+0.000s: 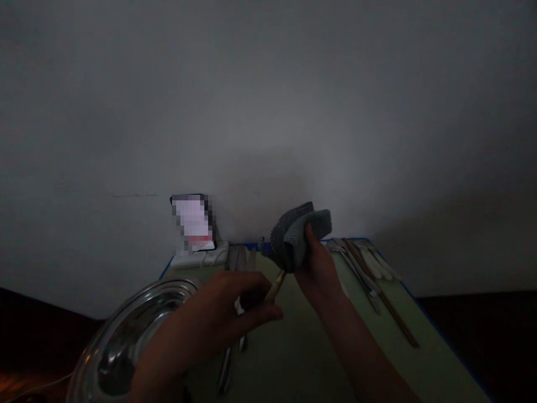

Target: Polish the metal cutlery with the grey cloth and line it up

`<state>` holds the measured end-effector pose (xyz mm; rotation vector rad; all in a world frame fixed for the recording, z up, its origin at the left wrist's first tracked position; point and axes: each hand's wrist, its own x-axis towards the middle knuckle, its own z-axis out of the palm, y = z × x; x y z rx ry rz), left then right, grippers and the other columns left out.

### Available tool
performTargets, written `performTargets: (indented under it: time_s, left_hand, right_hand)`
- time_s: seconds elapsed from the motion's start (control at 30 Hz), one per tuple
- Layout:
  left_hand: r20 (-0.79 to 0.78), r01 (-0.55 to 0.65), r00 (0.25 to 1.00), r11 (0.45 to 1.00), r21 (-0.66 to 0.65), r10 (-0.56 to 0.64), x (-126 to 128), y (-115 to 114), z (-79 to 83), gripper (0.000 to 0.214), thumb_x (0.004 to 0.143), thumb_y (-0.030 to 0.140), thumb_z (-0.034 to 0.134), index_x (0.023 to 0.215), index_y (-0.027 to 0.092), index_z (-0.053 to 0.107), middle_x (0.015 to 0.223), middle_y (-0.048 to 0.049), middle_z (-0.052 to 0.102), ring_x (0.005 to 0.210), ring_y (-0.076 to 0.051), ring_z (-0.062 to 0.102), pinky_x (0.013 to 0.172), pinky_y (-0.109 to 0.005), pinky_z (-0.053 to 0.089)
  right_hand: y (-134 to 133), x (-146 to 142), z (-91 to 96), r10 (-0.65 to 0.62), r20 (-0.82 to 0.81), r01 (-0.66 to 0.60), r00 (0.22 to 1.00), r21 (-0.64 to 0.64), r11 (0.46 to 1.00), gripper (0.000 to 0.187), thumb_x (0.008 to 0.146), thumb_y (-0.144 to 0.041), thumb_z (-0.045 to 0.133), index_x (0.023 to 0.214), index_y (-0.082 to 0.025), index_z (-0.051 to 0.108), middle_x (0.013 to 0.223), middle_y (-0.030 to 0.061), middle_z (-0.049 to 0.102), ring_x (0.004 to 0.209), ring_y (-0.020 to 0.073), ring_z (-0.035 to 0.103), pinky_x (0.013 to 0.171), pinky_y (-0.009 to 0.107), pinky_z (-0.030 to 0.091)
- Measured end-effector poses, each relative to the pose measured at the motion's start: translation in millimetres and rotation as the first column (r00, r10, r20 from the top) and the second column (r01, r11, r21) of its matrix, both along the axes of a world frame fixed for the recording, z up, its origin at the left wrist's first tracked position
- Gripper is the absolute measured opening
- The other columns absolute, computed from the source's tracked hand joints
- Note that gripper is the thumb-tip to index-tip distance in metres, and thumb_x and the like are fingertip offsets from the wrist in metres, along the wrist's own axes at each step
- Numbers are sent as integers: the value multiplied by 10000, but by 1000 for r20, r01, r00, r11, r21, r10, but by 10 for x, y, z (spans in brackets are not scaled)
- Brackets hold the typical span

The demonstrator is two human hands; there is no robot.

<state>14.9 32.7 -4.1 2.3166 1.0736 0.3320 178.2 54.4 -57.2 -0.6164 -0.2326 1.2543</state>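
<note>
My right hand (319,268) is closed around a grey knitted cloth (296,235), held above the table. The cloth wraps the far end of a thin pale utensil (274,286); which kind it is I cannot make out. My left hand (222,319) pinches the near end of that utensil, fingers closed on its handle. Both hands hover over the pale green table mat (302,347).
A shiny metal bowl (126,341) sits at the lower left. Several utensils (364,268) and long chopsticks lie in a row on the mat's right side. More cutlery (241,258) lies at the back centre. A blurred-out propped screen (193,223) leans against the white wall.
</note>
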Motion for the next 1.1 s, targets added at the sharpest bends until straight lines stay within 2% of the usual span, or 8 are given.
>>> performTargets:
  time_s: [0.2,0.4,0.57,0.67,0.73,0.83,0.9,1.1]
  left_hand:
    - [-24,54,998,998,-38,-55,28,27,-39,216,818,436,526,804,233,596,742,35,641,677,-137,589,603,-221,400]
    - [-82,-11,996,996,88,18,26,91,-87,256,865,423,436,858,222,594,771,4,651,674,-156,582,610,-252,394]
    - [-72,-22,997,995,97,29,-54,115,-21,240,880,375,420,880,220,603,778,9,653,682,-147,584,624,-248,404]
    - [-40,-55,997,990,127,60,-147,139,7,232,873,391,437,892,226,601,794,12,653,704,-145,591,632,-245,411]
    - [-44,-85,995,985,150,93,-195,167,1,240,877,394,426,881,219,591,774,7,646,684,-147,588,618,-251,409]
    - [-58,-113,990,977,180,126,-214,206,-25,245,888,374,390,876,204,567,749,-1,631,654,-151,578,598,-263,402]
    - [-63,-121,989,974,194,135,-194,209,-34,249,891,371,374,875,199,553,743,-3,621,652,-152,572,600,-270,399]
    - [-99,-93,990,990,104,103,-112,137,23,317,879,444,376,770,196,542,646,19,584,586,-136,549,545,-253,370]
  right_hand:
    - [-23,-60,-49,47,21,-47,999,-4,999,293,759,-408,611,918,-165,656,980,38,684,845,144,637,834,287,486]
    - [1,-47,-40,25,29,-25,999,9,1000,239,733,-344,651,892,-166,656,995,45,684,868,159,634,843,317,486]
    - [-40,237,18,77,314,-103,946,67,992,234,661,-287,717,852,-159,677,875,50,708,800,180,636,803,362,488]
    - [-115,479,67,57,655,-141,753,76,987,236,660,-293,713,864,-178,695,862,41,713,787,182,630,789,366,479]
    - [-165,597,108,34,848,-147,530,53,988,191,680,-298,689,839,-193,704,846,26,715,784,192,628,785,374,471]
    - [-213,675,168,33,967,-139,252,3,990,147,709,-302,652,815,-214,703,791,3,714,760,206,632,724,363,478]
    - [-228,675,197,72,984,-162,161,-46,986,153,728,-301,629,837,-216,694,802,-2,714,768,204,636,691,335,483]
    - [-256,610,233,165,986,-322,6,-154,934,134,759,-267,591,843,-200,672,823,-4,704,755,167,625,643,263,466]
